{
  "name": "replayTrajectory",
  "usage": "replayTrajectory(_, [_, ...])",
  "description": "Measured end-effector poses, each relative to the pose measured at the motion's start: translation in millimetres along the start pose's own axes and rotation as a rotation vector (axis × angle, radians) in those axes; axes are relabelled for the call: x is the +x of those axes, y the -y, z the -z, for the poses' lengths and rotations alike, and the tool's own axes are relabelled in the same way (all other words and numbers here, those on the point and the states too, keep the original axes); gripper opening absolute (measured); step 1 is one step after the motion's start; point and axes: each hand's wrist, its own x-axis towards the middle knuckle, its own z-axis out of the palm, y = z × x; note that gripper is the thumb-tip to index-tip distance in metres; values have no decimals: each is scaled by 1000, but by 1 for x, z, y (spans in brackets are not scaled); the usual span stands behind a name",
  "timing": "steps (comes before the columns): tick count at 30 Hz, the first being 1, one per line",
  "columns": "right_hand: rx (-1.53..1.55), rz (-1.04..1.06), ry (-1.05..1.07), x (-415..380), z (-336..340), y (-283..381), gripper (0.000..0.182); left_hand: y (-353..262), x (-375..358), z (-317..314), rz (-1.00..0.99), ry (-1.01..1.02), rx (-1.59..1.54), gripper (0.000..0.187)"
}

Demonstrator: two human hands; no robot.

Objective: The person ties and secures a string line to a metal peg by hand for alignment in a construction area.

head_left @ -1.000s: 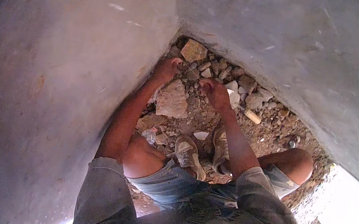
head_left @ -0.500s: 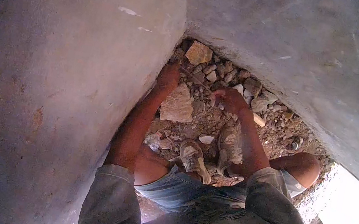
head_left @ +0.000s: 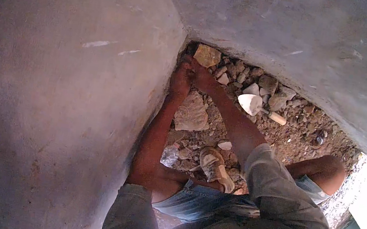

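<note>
Tan stone (head_left: 207, 56) beside the hands (head_left: 181, 80), dim and overlapping; grip and any contents impossible to tell

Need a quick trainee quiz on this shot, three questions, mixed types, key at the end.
1. True or false: the left hand and the right hand are close together.
2. Which lies nearer the right hand: the trowel or the yellowish stone?
3. Where does the trowel lie? A) in the left hand B) on the stony ground C) on top of the yellowish stone

Key: 1. True. 2. The yellowish stone. 3. B.
</note>
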Motion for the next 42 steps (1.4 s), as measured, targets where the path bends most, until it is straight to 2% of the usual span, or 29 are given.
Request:
replayTrajectory(2, [42,-70,26,1,-1,0,51,25,13,23,-267,7,523,17])
replayTrajectory(4, [20,-177,80,4,4,-6,38,24,15,24,-367,68,692,17])
replayTrajectory(7, [-117,-247,175,1,27,-7,30,36,18,31,-272,133,575,22])
replayTrajectory(10, [-54,-241,153,-8,45,-5,27,28,21,12,-322,41,847,18])
replayTrajectory(12, [-97,-342,83,-5,47,-12,26,11,6,2,-445,33,1141,22])
replayTrajectory(13, [-116,-390,49,-3,46,-17,26,10,6,2,-414,24,1186,24])
replayTrajectory(16, [-239,-167,-174,-4,47,-24,26,10,7,4,-418,-10,1241,33])
replayTrajectory(18, [-258,-220,-57,3,60,-24,27,15,9,7,-557,-31,1167,31])
replayTrajectory(21, [-390,-320,53,14,69,-11,33,17,16,0,-461,-84,1067,35])
replayTrajectory(24, [-498,-546,50,25,64,3,37,12,11,-7,-576,-144,1005,42])
replayTrajectory(25, [-518,-643,36,27,61,10,39,11,6,-10,-497,-172,919,40])
replayTrajectory(27, [-531,-543,-184,21,52,7,41,7,-1,-12,-342,-228,746,38])
replayTrajectory(29, [-580,-548,-207,20,46,-3,42,22,12,3,-335,-158,580,36])
replayTrajectory(31, [-672,-661,-37,23,45,-16,42,19,13,0,-287,-136,441,34])
replayTrajectory(33, [-644,-661,-10,19,37,-30,43,15,9,-11,-196,-172,332,33])
replayTrajectory(36, [-709,-627,11,12,29,-25,40,7,9,-25,30,-302,-123,30])
replayTrajectory(39, [-738,-587,15,-4,19,-15,35,12,22,-16,151,-203,-370,25])
replayTrajectory(41, [-690,-605,91,-5,17,-15,31,15,26,-13,249,-235,-200,23])
replayTrajectory(42, [-645,-636,169,0,26,5,30,17,27,-10,150,-215,-108,23])
